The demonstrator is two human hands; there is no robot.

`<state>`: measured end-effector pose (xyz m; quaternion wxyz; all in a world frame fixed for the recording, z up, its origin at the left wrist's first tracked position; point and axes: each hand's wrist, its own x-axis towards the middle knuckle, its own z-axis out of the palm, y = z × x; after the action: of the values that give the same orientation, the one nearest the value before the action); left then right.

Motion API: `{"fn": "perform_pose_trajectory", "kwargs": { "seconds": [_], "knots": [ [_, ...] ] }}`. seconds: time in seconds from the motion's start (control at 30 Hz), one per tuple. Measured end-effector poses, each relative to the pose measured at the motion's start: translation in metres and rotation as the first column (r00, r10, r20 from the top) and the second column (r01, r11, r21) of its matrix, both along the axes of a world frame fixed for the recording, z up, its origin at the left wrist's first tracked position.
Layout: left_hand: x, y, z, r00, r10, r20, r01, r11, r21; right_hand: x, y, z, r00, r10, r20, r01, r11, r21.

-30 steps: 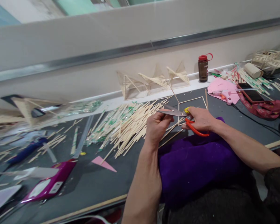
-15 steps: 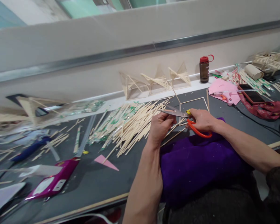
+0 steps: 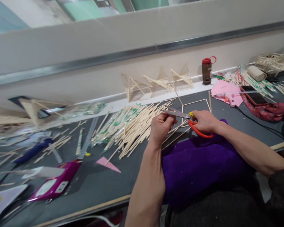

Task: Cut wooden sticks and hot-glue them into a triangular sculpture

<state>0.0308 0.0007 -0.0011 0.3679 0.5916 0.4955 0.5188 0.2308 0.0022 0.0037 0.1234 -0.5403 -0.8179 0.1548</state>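
My right hand (image 3: pixel 204 121) is wrapped round scissors (image 3: pixel 199 130) with orange and yellow handles. Their metal blades point left and are parted, reaching over my left hand (image 3: pixel 162 126). That hand is closed in a pinch right at the blades; what its fingers hold is too small and hidden to make out. Beyond both hands, a frame of thin wooden sticks (image 3: pixel 195 101) lies on the dark table. To the left of my left hand spreads a loose heap of wooden sticks (image 3: pixel 134 130). Purple cloth (image 3: pixel 198 170) covers my lap beneath my forearms.
Twisted stick models (image 3: pixel 157 82) stand along the wall, near a brown bottle (image 3: pixel 206 72) with a red lid. At right lie a pink glue gun (image 3: pixel 230 98), a phone (image 3: pixel 255 95) and cables. A blue glue gun (image 3: pixel 33 152) and a magenta packet (image 3: pixel 58 183) lie at left.
The scissors and both hands have shifted very slightly left. The right hand keeps its hold on the scissors, and the left stays closed by the blades.
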Motion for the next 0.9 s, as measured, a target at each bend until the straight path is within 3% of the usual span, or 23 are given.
{"fn": "perform_pose_trajectory", "kwargs": {
  "seconds": [0.2, 0.33, 0.5, 0.7, 0.9],
  "knots": [
    [0.0026, -0.0003, -0.0003, 0.996, 0.077, 0.051, -0.078, 0.997, 0.019, -0.0004, -0.0018, 0.0014, 1.0, -0.002, -0.008, 0.002, 1.0, 0.02],
    [0.0023, -0.0005, -0.0018, 0.995, 0.1, -0.014, -0.099, 0.992, 0.08, 0.0014, 0.0016, -0.002, 1.0, 0.021, 0.003, -0.021, 1.0, 0.019],
    [-0.0041, 0.0017, -0.0065, 0.983, 0.1, -0.155, -0.087, 0.993, 0.085, 0.0028, 0.0045, -0.0038, 1.0, 0.031, -0.001, -0.031, 0.999, -0.01],
    [-0.0057, 0.0005, -0.006, 0.962, 0.01, -0.274, 0.014, 0.996, 0.086, 0.0026, 0.0022, -0.0012, 0.999, 0.03, -0.035, -0.032, 0.999, -0.041],
    [-0.0021, -0.0029, -0.0035, 0.954, -0.011, -0.299, 0.039, 0.995, 0.09, 0.0016, 0.0001, 0.0012, 0.999, 0.034, -0.041, -0.035, 0.999, -0.025]
  ]
}}
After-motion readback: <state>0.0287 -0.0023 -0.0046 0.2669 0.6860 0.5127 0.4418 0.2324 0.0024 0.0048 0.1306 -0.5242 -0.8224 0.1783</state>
